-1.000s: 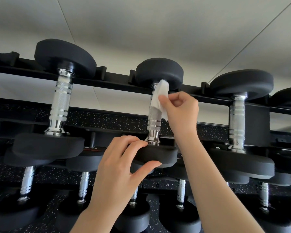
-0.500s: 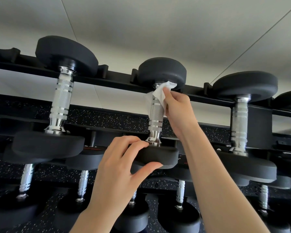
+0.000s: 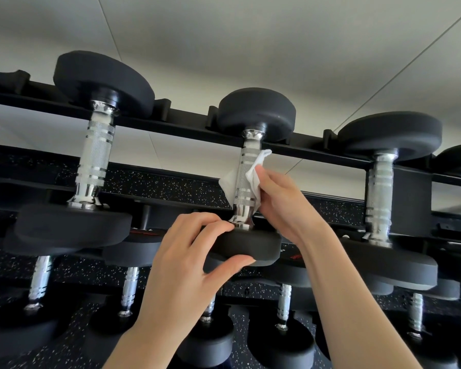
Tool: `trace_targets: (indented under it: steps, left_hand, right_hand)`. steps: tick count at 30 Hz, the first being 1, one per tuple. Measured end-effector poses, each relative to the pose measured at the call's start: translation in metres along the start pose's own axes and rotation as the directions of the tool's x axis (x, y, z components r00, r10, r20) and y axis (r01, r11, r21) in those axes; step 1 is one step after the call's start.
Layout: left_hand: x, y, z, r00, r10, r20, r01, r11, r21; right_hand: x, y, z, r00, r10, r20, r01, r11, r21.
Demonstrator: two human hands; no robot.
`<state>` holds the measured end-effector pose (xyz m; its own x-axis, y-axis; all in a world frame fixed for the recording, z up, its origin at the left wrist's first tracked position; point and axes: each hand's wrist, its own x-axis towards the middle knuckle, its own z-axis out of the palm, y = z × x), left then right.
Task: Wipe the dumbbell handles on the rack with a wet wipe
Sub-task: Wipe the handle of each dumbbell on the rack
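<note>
The right hand (image 3: 282, 201) is pinching a crumpled white wet wipe (image 3: 250, 177) around the knurled chrome handle (image 3: 246, 179) of the middle dumbbell (image 3: 253, 115) on the top tier of the black rack (image 3: 186, 123); the wipe is wrapping behind the handle, showing on both sides of it, with the fingers closed on its right edge. The left hand (image 3: 186, 265) is clamping the near rubber head (image 3: 246, 246) of that same dumbbell, fingertips lying over its upper face beside the chrome collar and the thumb pressing in under its rim. The dumbbell is sitting with its far head cradled in the upper rail and its handle running down toward the viewer. A larger dumbbell (image 3: 99, 155) is resting to the left, well apart, and another large one (image 3: 383, 182) is sitting to the right, both untouched by either hand. Lower tiers are holding further dumbbells, partly hidden behind both forearms, against a black speckled backing.
</note>
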<state>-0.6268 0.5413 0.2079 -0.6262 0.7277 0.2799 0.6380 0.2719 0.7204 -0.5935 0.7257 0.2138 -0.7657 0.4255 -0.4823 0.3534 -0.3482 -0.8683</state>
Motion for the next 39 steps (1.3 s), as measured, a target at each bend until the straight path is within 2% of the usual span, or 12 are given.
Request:
trace_targets:
  steps: [4, 6, 9, 11, 16, 18, 21, 25, 28, 34, 37, 39]
  left_hand:
    - [0.0, 0.0, 0.0, 1.0, 0.011, -0.009, -0.011, 1.0, -0.003]
    - [0.0, 0.0, 0.0, 1.0, 0.013, -0.008, -0.013, 1.0, -0.006]
    - [0.0, 0.0, -0.001, 1.0, 0.004, 0.001, -0.004, 1.0, -0.007]
    - [0.0, 0.0, -0.001, 1.0, -0.004, -0.001, 0.004, 1.0, -0.007]
    - [-0.001, 0.0, 0.001, 1.0, -0.016, -0.016, 0.015, 1.0, -0.01]
    - [-0.002, 0.0, 0.001, 1.0, -0.02, -0.016, 0.019, 1.0, -0.011]
    - [-0.003, 0.0, 0.002, 0.999, -0.016, -0.032, 0.015, 1.0, -0.027]
    - [-0.005, -0.003, 0.002, 0.997, -0.046, -0.065, 0.042, 0.997, -0.06]
    - [-0.007, -0.006, 0.0, 0.991, -0.115, -0.076, 0.109, 0.991, -0.073]
    - [-0.004, -0.01, -0.001, 0.99, -0.125, -0.066, 0.118, 0.988, -0.101]
    - [-0.004, -0.01, -0.001, 0.99, -0.123, -0.072, 0.114, 0.986, -0.118]
    - [-0.005, -0.011, -0.001, 0.99, -0.12, -0.077, 0.111, 0.987, -0.115]
  right_hand:
    - [-0.013, 0.004, -0.004, 0.997, 0.061, 0.049, -0.054, 0.992, -0.117]
    - [-0.019, 0.003, -0.008, 0.993, 0.075, 0.086, -0.052, 0.968, -0.244]
    - [-0.03, -0.002, -0.013, 0.991, 0.086, 0.101, -0.028, 0.879, -0.476]
    - [-0.039, -0.005, -0.012, 0.993, 0.091, 0.078, -0.031, 0.821, -0.57]
    - [-0.058, -0.008, -0.002, 0.996, -0.081, 0.03, 0.076, 0.652, -0.754]
    - [-0.058, -0.005, -0.001, 0.971, -0.233, -0.052, 0.102, 0.602, -0.792]
    - [-0.056, -0.002, 0.004, 0.906, -0.378, -0.188, 0.101, 0.628, -0.772]
    - [-0.05, -0.004, 0.009, 0.892, -0.442, -0.098, 0.182, 0.548, -0.816]
    - [-0.044, -0.009, 0.013, 0.94, -0.34, -0.017, 0.165, 0.498, -0.851]
    - [-0.029, -0.027, 0.027, 0.987, -0.146, 0.068, 0.099, 0.22, -0.97]
    - [-0.024, -0.032, 0.038, 0.987, -0.124, 0.098, 0.097, -0.013, -0.995]
    - [-0.025, -0.034, 0.043, 0.986, -0.129, 0.105, 0.092, -0.103, -0.99]
